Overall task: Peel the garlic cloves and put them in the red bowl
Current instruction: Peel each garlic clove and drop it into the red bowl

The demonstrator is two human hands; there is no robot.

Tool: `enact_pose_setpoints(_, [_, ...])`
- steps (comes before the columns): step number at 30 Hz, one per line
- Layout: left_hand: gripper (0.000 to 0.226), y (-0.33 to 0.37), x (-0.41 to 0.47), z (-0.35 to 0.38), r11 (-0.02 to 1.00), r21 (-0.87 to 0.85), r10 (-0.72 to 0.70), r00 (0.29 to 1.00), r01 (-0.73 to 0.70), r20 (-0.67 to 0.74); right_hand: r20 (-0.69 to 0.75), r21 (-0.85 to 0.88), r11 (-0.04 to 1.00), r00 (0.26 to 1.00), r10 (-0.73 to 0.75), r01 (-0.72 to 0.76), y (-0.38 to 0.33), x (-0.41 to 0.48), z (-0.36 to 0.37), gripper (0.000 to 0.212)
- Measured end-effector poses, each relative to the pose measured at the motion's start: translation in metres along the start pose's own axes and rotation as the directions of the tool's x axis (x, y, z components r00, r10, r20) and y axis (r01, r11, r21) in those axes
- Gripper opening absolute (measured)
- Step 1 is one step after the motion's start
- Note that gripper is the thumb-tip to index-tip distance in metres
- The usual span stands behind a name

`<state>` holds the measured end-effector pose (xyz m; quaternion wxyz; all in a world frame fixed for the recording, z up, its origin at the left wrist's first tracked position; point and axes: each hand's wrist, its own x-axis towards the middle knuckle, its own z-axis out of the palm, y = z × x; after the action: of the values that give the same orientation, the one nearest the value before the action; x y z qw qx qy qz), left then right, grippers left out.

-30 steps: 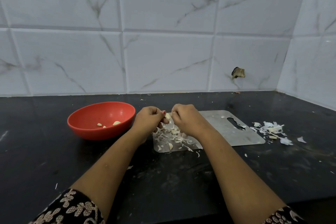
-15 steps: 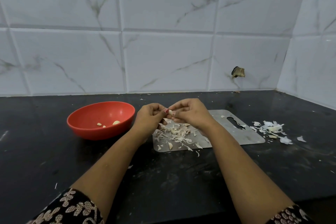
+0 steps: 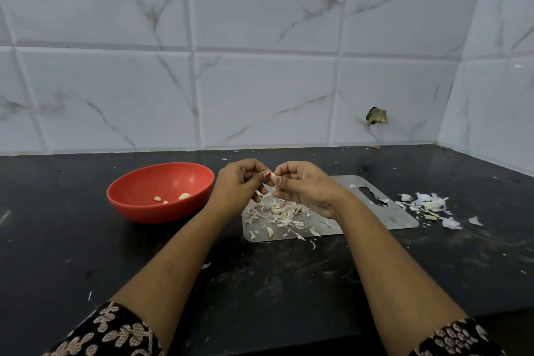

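Both hands lifted off the peel heap (image 3: 283,212) since a second ago. At frame centre, left hand (image 3: 237,183) and right hand (image 3: 307,186) each pinch one garlic clove (image 3: 271,177) above the steel cutting board (image 3: 400,217). Left of centre, the red bowl (image 3: 135,206) holds three peeled cloves (image 3: 184,196).

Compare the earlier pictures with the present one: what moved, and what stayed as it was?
The left hand and right hand lifted slightly off the heap of skins on the steel board, still pinching one garlic clove between them; more of the heap now shows. The red bowl, the board and the scraps on the counter stayed put.
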<state>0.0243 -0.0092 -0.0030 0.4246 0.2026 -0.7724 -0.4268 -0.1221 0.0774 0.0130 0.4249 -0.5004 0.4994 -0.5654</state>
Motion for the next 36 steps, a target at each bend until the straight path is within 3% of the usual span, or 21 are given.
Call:
enact_pose_setpoints(14, [0.010,-0.0007,-0.0030,0.0068,0.997,0.071,-0.027,0.998,0.031,-0.062,-0.014,-0.135,0.990,0.999,-0.038,0.036,0.0056,0.0039,0.0001,0.009])
enact_pose_setpoints(23, [0.014,0.0021,-0.0044,0.0074,0.996,0.021,-0.090,0.991,0.092,-0.099,-0.041,-0.274,0.948,0.982,-0.182,0.164,0.0066,0.0048,0.0054,0.017])
enact_pose_setpoints(36, [0.010,0.0007,-0.0031,0.0071,0.975,-0.144,-0.174,0.985,0.169,-0.018,-0.105,-0.431,0.879,0.956,-0.274,0.204,0.0090,0.0073,0.0056,0.018])
